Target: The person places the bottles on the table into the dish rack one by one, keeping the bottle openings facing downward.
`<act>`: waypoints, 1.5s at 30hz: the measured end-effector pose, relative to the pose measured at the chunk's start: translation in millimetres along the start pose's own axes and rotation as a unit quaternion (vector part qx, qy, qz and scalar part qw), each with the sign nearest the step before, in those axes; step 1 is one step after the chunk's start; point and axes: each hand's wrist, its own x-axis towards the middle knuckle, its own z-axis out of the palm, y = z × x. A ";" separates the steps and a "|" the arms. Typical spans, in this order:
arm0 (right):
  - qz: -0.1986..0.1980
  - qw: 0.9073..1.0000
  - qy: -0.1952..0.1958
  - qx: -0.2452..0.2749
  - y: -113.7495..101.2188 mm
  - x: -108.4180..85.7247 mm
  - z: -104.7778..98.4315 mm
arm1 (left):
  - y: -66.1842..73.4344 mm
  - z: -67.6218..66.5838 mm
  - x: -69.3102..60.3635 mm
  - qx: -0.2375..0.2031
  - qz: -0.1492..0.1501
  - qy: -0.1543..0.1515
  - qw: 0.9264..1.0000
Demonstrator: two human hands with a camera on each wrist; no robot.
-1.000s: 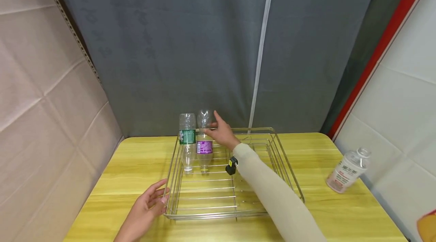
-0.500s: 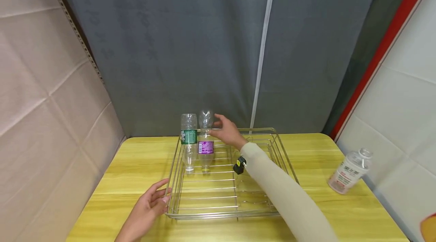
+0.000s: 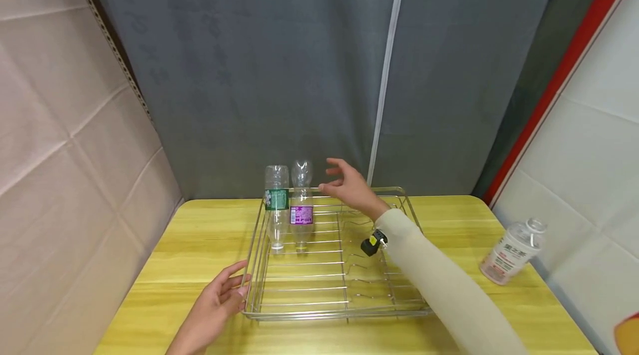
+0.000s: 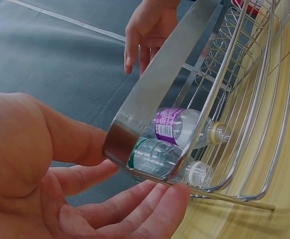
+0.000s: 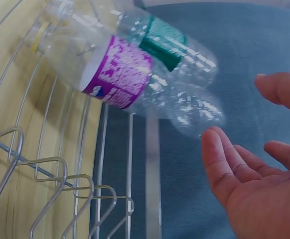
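Note:
A clear plastic bottle with a purple label (image 3: 302, 214) stands upside down in the wire rack (image 3: 304, 317), leaning on its back rim. Beside it on the left is another inverted clear bottle with a green label (image 3: 277, 199). My right hand (image 3: 351, 186) hovers over the rack's back, apart from the bottles. In the right wrist view its fingers are spread with nothing between them. My left hand (image 3: 216, 300) holds the rack's front left corner. In the left wrist view its thumb lies on the flat metal band (image 4: 155, 79) and its fingers reach under the frame.
A clear bottle with a white label (image 3: 510, 252) stands on the wooden table (image 3: 464, 233) to the right of the rack. Wavy wire dividers (image 5: 55, 169) line the rack's right half. A grey curtain (image 3: 279, 66) hangs behind the table. A yellow and red thing (image 3: 628, 335) shows at the right edge.
My right hand has drawn away from the purple-labelled bottle, moving to the right. The bottles stay in place, and my left hand still holds the rack's corner.

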 end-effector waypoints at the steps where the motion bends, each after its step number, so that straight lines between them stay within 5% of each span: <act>1: -0.002 1.000 -0.001 0.006 -1.3 -2.5 -2.2 | 0.1 0.1 -0.2 0.000 0.000 0.002 1.000; 8: -0.011 0.999 -0.006 0.037 -11.0 -27.9 -21.0 | 0.2 3.0 -1.7 -0.001 -0.004 0.005 1.000; 22: -0.034 0.999 0.026 0.003 -0.1 -91.3 -68.3 | -1.9 6.7 0.2 -0.006 -0.002 -0.013 1.000; 32: -0.059 0.996 0.072 -0.007 4.2 -140.1 -85.4 | -3.1 6.4 0.4 0.001 -0.003 -0.009 1.000; 45: -0.122 0.980 0.155 -0.026 18.5 -199.7 -97.9 | -1.7 8.7 -1.4 0.009 0.004 0.002 1.000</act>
